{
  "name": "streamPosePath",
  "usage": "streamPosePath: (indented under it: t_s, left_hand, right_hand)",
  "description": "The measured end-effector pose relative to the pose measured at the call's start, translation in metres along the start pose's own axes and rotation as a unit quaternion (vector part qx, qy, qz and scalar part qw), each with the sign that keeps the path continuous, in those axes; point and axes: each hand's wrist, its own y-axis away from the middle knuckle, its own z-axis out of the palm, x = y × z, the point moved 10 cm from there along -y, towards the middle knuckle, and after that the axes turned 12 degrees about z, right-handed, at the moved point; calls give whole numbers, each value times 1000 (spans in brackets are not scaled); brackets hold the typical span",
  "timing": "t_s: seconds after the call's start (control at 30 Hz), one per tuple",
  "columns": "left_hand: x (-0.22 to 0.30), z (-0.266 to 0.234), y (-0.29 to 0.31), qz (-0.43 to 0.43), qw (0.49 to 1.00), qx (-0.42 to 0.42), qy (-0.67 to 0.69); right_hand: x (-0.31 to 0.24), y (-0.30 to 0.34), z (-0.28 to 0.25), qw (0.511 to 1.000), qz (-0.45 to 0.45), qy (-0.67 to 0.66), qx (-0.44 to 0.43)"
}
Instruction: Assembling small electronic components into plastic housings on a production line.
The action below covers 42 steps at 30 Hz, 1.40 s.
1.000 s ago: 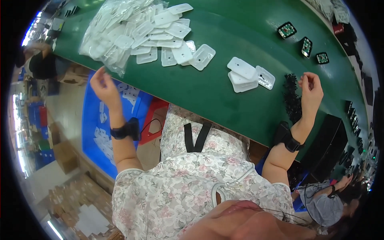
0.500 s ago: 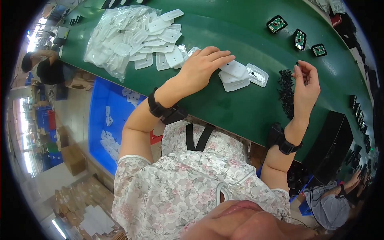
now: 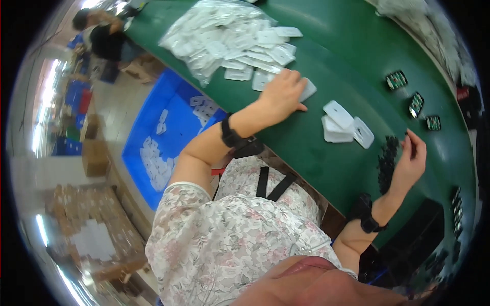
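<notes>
My left hand (image 3: 282,98) reaches over the right edge of a pile of white plastic plates (image 3: 240,38). Its fingers bend down beside a rounded white plate (image 3: 309,90), and the thumb stands apart from them. To its right lie a few overlapping plates (image 3: 338,116), with a clearer plate (image 3: 363,133) tucked against them. My right hand (image 3: 410,162) is raised just right of a heap of small black parts (image 3: 388,166). A tiny black part (image 3: 406,132) is pinched between its thumb and forefinger.
Three black housings with green circuit boards (image 3: 396,80) sit at the right of the green table (image 3: 326,56). A blue bin (image 3: 135,140) with white plates stands beyond the left edge. A black box (image 3: 416,232) is at lower right. Another person (image 3: 104,41) works far left.
My left hand has moved from beside the small stack back to the pile's edge. My right hand keeps its pinch near the black heap. The whole view has shifted and turned.
</notes>
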Motion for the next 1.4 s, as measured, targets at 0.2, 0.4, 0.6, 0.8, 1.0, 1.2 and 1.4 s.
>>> streamPosePath:
  t_s: [0.2,0.4,0.6,0.8,1.0,1.2,1.4]
  left_hand:
    - [-14,4,-2,-6,996,37,75]
    - [-29,0,-3,-60,982,61,167]
    - [-7,-22,-41,-56,925,149,345]
    - [80,-41,-92,104,910,204,345]
    - [106,-34,-88,143,883,187,407]
    - [103,-37,-89,141,843,186,484]
    - [109,-29,-91,99,862,176,465]
  right_hand:
    - [11,3,1,996,45,-81,3]
    - [2,3,7,996,47,-70,4]
    - [-8,12,20,987,33,-143,-60]
    - [-24,28,19,969,39,-236,-62]
    - [-35,36,24,955,67,-286,-52]
    - [-44,34,33,946,48,-306,-89]
    - [-32,33,26,957,35,-276,-82]
